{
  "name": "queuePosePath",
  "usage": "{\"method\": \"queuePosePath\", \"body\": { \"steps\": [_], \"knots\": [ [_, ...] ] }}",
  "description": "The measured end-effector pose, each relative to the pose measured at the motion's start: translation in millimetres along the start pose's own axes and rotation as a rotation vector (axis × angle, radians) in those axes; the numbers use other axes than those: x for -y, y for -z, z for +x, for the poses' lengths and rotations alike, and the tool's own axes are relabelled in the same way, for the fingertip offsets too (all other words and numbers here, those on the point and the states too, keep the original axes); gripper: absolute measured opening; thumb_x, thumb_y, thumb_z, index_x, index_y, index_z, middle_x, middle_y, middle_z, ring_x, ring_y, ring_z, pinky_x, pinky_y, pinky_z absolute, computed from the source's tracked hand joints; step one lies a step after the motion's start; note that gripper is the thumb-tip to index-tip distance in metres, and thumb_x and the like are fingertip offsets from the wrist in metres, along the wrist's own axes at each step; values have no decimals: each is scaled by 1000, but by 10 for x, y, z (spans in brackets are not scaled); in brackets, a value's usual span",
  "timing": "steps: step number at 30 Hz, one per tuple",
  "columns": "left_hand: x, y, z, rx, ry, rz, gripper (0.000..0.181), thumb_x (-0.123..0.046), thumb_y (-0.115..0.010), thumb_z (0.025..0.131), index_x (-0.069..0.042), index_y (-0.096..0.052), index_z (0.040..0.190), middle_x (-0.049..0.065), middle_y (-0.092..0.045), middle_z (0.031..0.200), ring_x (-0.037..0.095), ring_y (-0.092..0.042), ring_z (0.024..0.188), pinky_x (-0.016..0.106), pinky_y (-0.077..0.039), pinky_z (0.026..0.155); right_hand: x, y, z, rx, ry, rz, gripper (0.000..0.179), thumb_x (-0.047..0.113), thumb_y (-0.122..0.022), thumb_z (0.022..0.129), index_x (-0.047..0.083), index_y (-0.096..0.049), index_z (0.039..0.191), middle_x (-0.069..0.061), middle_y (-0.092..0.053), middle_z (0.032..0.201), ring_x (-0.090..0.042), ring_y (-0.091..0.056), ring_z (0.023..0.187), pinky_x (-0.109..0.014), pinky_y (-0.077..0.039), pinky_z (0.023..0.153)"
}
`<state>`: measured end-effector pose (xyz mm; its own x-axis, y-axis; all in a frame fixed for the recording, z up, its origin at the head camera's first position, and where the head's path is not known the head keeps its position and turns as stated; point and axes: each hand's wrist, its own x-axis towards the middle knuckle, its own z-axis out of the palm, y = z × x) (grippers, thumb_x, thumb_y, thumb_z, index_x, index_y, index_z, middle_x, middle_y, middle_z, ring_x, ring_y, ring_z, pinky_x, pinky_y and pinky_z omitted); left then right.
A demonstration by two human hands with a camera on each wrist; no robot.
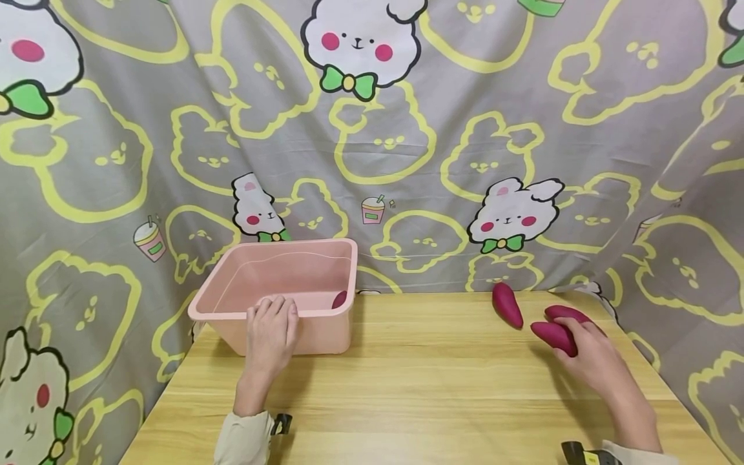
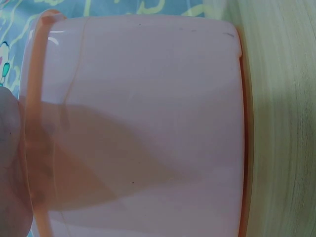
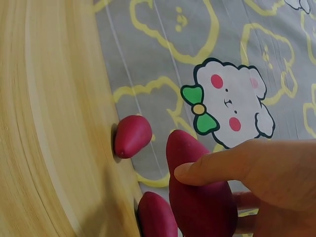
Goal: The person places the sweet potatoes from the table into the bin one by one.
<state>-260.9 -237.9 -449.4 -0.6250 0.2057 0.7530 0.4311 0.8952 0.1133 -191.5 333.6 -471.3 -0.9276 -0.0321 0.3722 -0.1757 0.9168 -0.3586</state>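
1. Held tuber [image 1: 553,337]: dark red, right of the frame in the head view, pinched in the right hand [image 1: 595,361]. Clearance from the tabletop [image 1: 430,381]: cannot tell for certain.
2. Long axis, head view: slants from upper left to lower right, narrow tip pointing left; other end partly covered by fingers. In the right wrist view the same axis stands near upright, tip at top, thumb across its upper part.
3. Second tuber [image 1: 566,314]: just behind the held one, overlapped by the hand in the head view; contact between the two not resolved.
4. Third tuber [image 1: 507,305]: nearer the back edge, up and left of the pair, apart from them; axis slants down to the right.
5. Key relation: pink bin [image 1: 322,334] sits left of centre, well apart from the held tuber, whose tip points roughly toward it. Right hand is at the tubers; left hand [image 1: 270,332] is at the bin, fingers hooked over its near rim.
6. Inside the bin, right end: another tuber [image 1: 340,299], partly hidden by the rim.
7. Hands: well apart, each clamped on its own item.
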Motion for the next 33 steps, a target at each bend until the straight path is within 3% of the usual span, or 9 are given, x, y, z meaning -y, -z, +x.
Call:
{"method": "queuePosePath", "body": {
  "steps": [14,23,33],
  "knots": [
    [-6,10,2,4,-1,5,31,-21,-36,106,-7,-59,89,13,-62,90,39,-56,93,52,-35,77,134,-101,46,-4,46,34,61,4,-86,76,-4,-56,129,-38,-55,120,-57,-59,100,-71,-49,73],
    [-4,15,4,5,3,8,32,-21,-36,106,-7,-58,88,13,-63,91,40,-56,94,52,-35,78,248,-166,66,-37,88,41,59,3,-86,75,-4,-59,127,-31,-60,112,-45,-62,91,-61,-51,70],
    [-2,4,4,17,8,20,34,-23,-34,107,-7,-59,89,13,-62,90,39,-55,94,52,-36,79,320,-224,86,-21,73,41,59,4,-85,77,0,-59,129,-30,-60,113,-45,-60,94,-62,-50,70]
  ]
}}
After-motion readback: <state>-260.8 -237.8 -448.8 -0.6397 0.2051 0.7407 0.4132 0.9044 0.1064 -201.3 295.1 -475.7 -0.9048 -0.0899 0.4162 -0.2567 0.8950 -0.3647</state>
